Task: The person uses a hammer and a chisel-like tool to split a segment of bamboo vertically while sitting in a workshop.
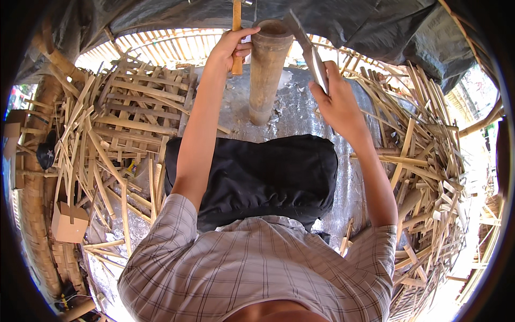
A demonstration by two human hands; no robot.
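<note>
A thick bamboo tube (266,75) stands upright in front of me, its open end at the top. My left hand (232,47) is closed around the wooden handle of a hammer (236,21); its thumb or finger tip reaches the tube's rim on the left. The hammer head is partly cut off by the upper edge. In my right hand (340,102) is a large knife (307,48), gripped at its lower end. Its broad blade points up and leans left, with the tip close to the tube's right rim; whether they touch I cannot tell.
Split bamboo strips lie heaped at the right (429,182) and left (107,155), beside a bamboo lattice (145,96). A cardboard box (70,222) sits at the far left. Black cloth (257,172) covers my lap. Dark plastic sheeting (386,32) hangs ahead.
</note>
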